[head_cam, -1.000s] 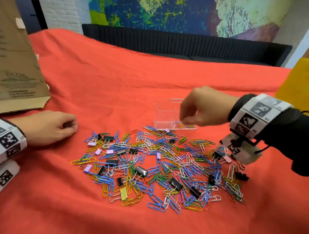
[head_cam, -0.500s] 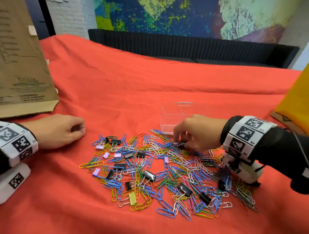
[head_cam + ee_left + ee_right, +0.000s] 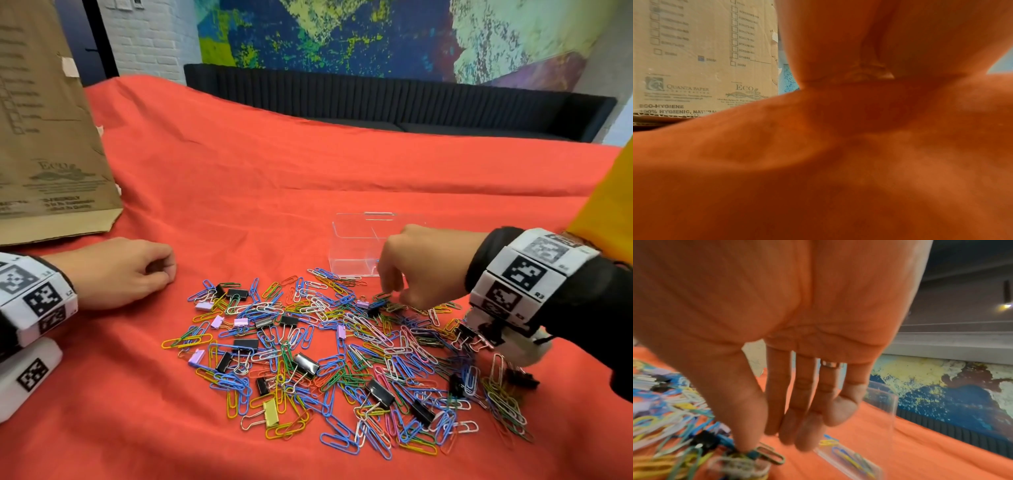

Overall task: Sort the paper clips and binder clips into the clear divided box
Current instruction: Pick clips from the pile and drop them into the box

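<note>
A wide pile of coloured paper clips [image 3: 342, 342] mixed with binder clips lies on the red cloth; among them are a black binder clip [image 3: 306, 364] and a lilac one [image 3: 240, 322]. The clear divided box [image 3: 352, 240] stands just behind the pile. In the right wrist view the box [image 3: 888, 415] holds a few paper clips [image 3: 846, 456]. My right hand [image 3: 390, 293] reaches down at the pile's far edge, in front of the box. Its fingers are nearly straight, and the thumb tip of this hand [image 3: 764, 439] touches the clips beside an olive paper clip [image 3: 770, 454]. My left hand [image 3: 161, 270] rests loosely curled on the cloth, left of the pile, holding nothing.
A brown cardboard box [image 3: 44, 137] stands at the far left, right behind my left hand, and fills the left wrist view's upper left as the cardboard box [image 3: 705, 56]. A black sofa [image 3: 394, 102] runs behind the table. Something yellow [image 3: 609, 198] sits at the right edge.
My right hand came away from the clear box and dropped to the pile's far edge, where its fingers now touch the clips. The left hand has stayed put.
</note>
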Motion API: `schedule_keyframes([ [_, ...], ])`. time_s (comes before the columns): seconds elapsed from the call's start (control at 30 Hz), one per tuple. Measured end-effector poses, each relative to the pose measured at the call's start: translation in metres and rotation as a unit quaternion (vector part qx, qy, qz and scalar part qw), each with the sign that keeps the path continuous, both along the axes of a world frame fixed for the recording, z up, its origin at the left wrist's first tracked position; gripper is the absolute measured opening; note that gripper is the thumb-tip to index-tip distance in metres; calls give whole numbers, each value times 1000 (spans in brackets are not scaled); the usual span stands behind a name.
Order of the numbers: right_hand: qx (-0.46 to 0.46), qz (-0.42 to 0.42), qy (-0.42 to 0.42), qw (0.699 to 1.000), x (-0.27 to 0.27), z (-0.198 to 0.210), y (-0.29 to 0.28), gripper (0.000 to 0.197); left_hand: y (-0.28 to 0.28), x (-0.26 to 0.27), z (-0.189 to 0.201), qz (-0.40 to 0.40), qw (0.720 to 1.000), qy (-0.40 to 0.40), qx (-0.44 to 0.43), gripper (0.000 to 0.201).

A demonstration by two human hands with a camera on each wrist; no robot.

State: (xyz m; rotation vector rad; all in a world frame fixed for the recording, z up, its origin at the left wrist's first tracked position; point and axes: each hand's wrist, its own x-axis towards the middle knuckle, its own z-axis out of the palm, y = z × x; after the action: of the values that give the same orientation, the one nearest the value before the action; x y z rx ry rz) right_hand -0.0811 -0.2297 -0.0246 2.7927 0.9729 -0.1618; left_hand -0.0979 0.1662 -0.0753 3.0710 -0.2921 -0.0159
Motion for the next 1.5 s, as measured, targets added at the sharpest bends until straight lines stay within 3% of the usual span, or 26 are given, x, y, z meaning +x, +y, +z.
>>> schedule_keyframes([
  [0.13, 60, 30, 53, 996, -8, -4, 12, 34, 1, -1, -1, 6, 1000, -3, -1, 12],
  [0.2, 65, 33, 77, 994, -9, -9, 16, 29, 2, -1, -1, 4, 1000, -3, -1, 12],
  [0.4, 79, 18, 74, 994, -6, -16, 14, 15, 1, 0, -1, -10, 1000, -11, 6, 13],
  [0.67, 106, 16, 37, 994, -3, 0, 4, 13, 2, 1, -2, -7, 1000, -8, 0, 14],
  [0.93, 35, 22, 66, 997, -9, -7, 6, 32, 0, 0, -1, 3, 1000, -6, 7, 12],
  [1.17, 50, 44, 80, 995, -15, -9, 9, 20, 0, 0, -2, 4, 1000, -9, 11, 10],
  [1.5, 43, 8, 97, 994, -10, -9, 2, 12, 2, 1, -4, -2, 1000, -9, -1, 12],
])
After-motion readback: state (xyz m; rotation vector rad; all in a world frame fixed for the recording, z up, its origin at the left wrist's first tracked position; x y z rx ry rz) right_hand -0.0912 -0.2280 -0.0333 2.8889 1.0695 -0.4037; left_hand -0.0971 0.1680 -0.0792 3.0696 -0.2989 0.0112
